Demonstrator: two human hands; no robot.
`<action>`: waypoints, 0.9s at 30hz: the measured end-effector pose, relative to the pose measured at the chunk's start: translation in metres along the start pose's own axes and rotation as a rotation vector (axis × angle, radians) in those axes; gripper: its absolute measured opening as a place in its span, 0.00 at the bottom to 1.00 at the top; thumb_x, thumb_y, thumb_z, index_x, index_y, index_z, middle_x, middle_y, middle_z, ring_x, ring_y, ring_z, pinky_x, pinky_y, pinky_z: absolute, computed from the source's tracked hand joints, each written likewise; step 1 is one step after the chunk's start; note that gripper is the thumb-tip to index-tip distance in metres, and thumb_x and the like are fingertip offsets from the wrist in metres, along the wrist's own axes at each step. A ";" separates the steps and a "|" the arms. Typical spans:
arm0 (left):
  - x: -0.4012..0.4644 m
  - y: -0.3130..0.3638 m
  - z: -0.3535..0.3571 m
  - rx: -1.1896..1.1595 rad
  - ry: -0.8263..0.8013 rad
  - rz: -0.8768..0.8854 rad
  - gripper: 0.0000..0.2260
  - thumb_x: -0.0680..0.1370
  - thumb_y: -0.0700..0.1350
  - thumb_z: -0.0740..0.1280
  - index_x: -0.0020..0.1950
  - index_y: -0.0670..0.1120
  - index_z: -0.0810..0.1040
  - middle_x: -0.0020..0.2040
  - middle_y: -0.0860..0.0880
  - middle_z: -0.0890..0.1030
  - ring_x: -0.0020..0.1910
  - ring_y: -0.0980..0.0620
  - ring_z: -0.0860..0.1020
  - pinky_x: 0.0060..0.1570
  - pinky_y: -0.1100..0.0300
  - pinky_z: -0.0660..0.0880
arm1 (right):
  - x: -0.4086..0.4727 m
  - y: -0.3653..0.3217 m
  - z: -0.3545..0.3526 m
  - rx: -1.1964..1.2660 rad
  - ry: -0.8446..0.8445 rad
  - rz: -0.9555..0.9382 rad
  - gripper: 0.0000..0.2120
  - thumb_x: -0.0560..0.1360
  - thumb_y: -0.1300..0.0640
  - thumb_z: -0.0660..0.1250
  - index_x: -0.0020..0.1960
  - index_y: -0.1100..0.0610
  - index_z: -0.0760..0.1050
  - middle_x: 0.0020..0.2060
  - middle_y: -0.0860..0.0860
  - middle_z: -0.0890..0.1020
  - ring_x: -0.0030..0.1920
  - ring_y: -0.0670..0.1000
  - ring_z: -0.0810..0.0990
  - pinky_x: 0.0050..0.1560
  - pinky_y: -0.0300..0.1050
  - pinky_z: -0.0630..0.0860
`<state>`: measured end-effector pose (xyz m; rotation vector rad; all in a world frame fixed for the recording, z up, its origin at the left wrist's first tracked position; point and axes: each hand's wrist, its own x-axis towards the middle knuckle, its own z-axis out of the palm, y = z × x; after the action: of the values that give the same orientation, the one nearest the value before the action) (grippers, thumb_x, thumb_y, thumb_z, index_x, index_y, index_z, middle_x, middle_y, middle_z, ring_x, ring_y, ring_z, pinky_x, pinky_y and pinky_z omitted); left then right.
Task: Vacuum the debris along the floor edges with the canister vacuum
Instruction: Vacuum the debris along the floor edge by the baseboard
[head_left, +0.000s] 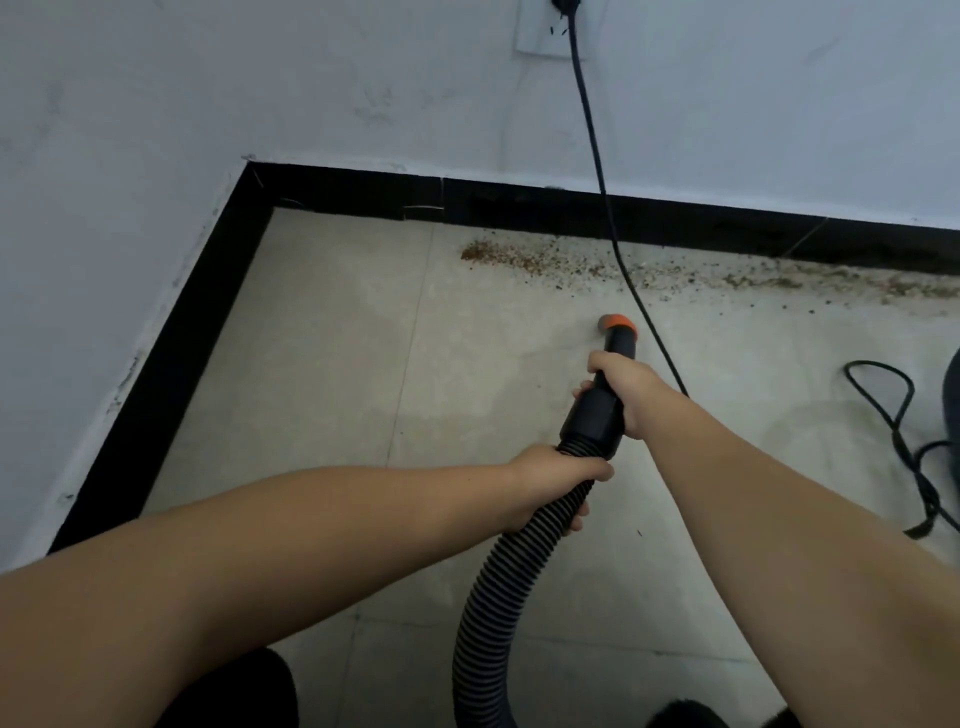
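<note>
Pale tiled floor (322, 364), gritty brown debris (524, 260), ribbed hose (498, 587)

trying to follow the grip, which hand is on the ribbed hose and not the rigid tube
The left hand grips the ribbed hose. The right hand sits farther forward on the smooth black tube, behind the orange nozzle.

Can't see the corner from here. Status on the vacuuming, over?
Left hand on ribbed hose, right hand on nozzle. Nozzle short of debris along baseboard. Power cord crosses the debris line.
</note>
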<state>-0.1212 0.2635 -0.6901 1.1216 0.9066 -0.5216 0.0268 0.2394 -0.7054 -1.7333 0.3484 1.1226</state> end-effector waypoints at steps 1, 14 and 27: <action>0.002 0.004 0.005 0.018 0.012 0.000 0.11 0.75 0.47 0.70 0.47 0.42 0.72 0.33 0.45 0.76 0.25 0.50 0.75 0.27 0.62 0.74 | 0.004 -0.001 -0.007 0.020 -0.006 0.002 0.11 0.73 0.63 0.64 0.54 0.60 0.67 0.33 0.56 0.76 0.30 0.54 0.79 0.38 0.49 0.78; -0.001 0.006 -0.009 -0.136 0.228 -0.018 0.11 0.75 0.48 0.70 0.47 0.42 0.72 0.30 0.45 0.77 0.24 0.50 0.76 0.29 0.59 0.75 | 0.006 -0.021 0.047 -0.182 -0.226 -0.068 0.14 0.73 0.63 0.65 0.57 0.62 0.67 0.35 0.58 0.78 0.30 0.55 0.79 0.35 0.47 0.79; 0.029 0.011 -0.009 -0.137 0.067 0.018 0.10 0.75 0.46 0.70 0.46 0.42 0.73 0.32 0.45 0.77 0.27 0.48 0.75 0.33 0.57 0.75 | 0.035 -0.020 0.016 -0.047 0.037 -0.087 0.06 0.73 0.63 0.66 0.45 0.60 0.68 0.32 0.57 0.78 0.29 0.54 0.80 0.31 0.46 0.78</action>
<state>-0.0998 0.2783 -0.7097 1.0269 0.9746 -0.4029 0.0504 0.2708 -0.7227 -1.7946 0.2683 1.0448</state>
